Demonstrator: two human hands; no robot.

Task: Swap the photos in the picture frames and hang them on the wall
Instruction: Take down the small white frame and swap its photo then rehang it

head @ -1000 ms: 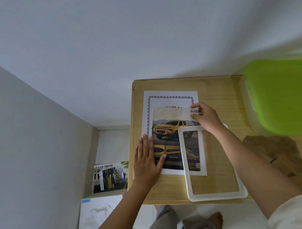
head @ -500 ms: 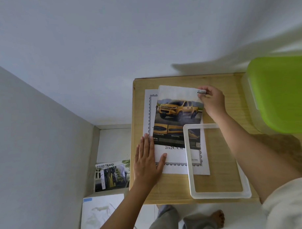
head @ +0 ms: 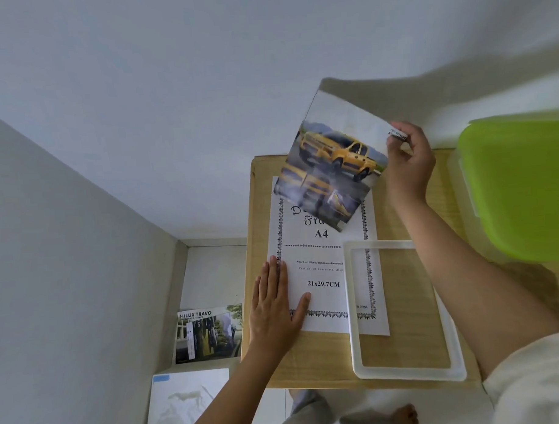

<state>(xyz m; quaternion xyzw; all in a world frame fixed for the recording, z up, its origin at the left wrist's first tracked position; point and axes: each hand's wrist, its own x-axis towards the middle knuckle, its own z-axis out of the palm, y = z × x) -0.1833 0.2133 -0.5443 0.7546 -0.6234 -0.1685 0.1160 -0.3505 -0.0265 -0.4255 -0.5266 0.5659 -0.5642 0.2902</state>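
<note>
Your right hand [head: 408,163], pinching the truck photo [head: 330,168] by its top corner, has just lifted it off the A4 insert sheet [head: 321,273] that your flat left hand [head: 273,310] pins to the counter [head: 260,244], freeing it for the swap.

Only one view here, worn on the person's head and tipped steeply down over the near edge of the counter [head: 256,231]. It is close enough that the left hand [head: 275,307] and right hand [head: 409,163] reach in from below. The wide lens seems to bend the wall [head: 172,88] past the far edge; the floor [head: 210,271] shows off the left edge.
</note>
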